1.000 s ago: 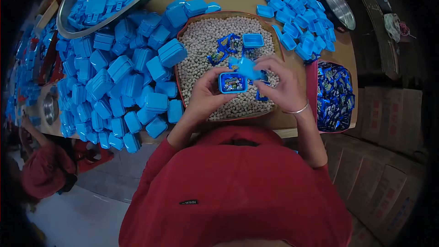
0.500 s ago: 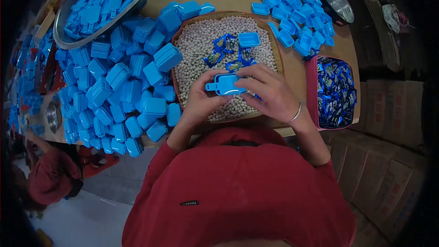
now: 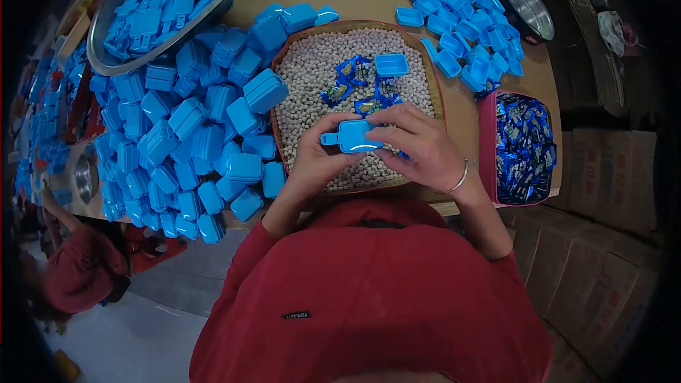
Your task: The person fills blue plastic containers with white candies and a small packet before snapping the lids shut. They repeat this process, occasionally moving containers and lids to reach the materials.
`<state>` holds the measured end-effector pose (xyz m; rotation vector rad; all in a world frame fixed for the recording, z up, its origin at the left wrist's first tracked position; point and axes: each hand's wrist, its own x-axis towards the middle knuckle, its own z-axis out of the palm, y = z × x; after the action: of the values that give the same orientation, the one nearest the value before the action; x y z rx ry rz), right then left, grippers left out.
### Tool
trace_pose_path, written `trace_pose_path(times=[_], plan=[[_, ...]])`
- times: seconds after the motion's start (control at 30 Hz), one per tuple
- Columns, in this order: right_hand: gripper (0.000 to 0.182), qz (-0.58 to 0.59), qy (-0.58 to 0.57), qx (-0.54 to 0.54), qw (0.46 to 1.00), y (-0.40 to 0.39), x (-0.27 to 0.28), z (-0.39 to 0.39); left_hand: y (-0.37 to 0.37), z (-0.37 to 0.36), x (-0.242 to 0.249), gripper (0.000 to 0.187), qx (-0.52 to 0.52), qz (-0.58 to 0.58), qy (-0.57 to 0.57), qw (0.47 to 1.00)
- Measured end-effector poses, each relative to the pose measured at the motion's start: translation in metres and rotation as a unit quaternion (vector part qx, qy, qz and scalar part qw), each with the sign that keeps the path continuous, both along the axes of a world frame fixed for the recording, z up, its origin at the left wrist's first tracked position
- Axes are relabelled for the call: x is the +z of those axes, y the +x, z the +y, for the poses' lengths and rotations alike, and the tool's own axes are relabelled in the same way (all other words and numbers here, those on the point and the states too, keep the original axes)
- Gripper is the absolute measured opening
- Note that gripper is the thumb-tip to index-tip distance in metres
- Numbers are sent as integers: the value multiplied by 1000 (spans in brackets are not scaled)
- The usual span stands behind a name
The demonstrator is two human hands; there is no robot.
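Between my two hands is a small blue plastic box [image 3: 357, 136] with its lid on top and a slotted tab sticking out to the left. My left hand [image 3: 317, 156] grips its left end, fingers behind and thumb in front. The fingers of my right hand [image 3: 418, 143] close on its right end. Below it lies a shallow tray [image 3: 281, 57] full of small pale round pieces [image 3: 312, 57]. On those pieces rest several blue printed packets [image 3: 337, 92] and an open blue box base [image 3: 391, 64].
Closed blue boxes [image 3: 206, 142] are heaped at the left. A metal basin [image 3: 106, 64] of blue lids [image 3: 156, 14] stands behind them. Open box bases [image 3: 461, 21] lie at the back right, near a pink-edged container [image 3: 488, 149] of packets. Another person [image 3: 78, 262] is at far left.
The lid now sits lined up over the box in my hands, its tab pointing left. The whole view has shifted slightly; the tray's contents look the same.
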<state>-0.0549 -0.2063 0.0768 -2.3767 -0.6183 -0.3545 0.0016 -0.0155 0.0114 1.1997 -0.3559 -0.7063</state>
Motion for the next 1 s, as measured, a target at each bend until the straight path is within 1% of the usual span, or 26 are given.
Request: trace_pose_path(times=[0.1, 0.2, 0.27, 0.3, 0.37, 0.4, 0.5, 0.6, 0.7, 0.8, 0.9, 1.0], plan=[[34, -17, -13, -2, 1000, -2, 0, 1, 1, 1, 1, 48, -10, 2, -12, 1000], [33, -34, -15, -5, 999, -3, -2, 1, 0, 8, 18, 46, -31, 63, -59, 996], [32, -28, 4, -7, 1000, -4, -7, 1, 2, 9, 7, 45, -21, 30, -22, 999], [32, 6, 70, -41, 997, -4, -11, 2, 2, 9, 3, 45, -17, 13, -4, 1000], [33, 72, 200, -111, 971, -3, -21, 5, 0, 7, 2, 44, -9, 6, -15, 1000], [37, 176, 317, -138, 922, -6, -28, 9, -1, 7, 2, 44, -4, 3, -19, 1000], [38, 281, 402, -110, 865, -9, -33, 12, -1, 11, 4, 44, -9, 6, -12, 1000], [37, 272, 417, -93, 862, -8, -33, 13, -1, 10, 5, 44, -6, 0, -22, 1000], [33, 260, 390, -104, 877, -7, -36, 13, -1, 9, 5, 44, -10, -22, -31, 999], [28, 272, 452, -103, 843, -6, -36, 13, 0, 9, 5, 42, -29, -28, -38, 998], [29, 269, 428, -107, 856, -7, -34, 13, 1, 8, 4, 38, -17, -46, -46, 998], [29, 252, 432, -96, 861, -7, -39, 13, 2, 8, 5, 33, -19, -36, -43, 998]])
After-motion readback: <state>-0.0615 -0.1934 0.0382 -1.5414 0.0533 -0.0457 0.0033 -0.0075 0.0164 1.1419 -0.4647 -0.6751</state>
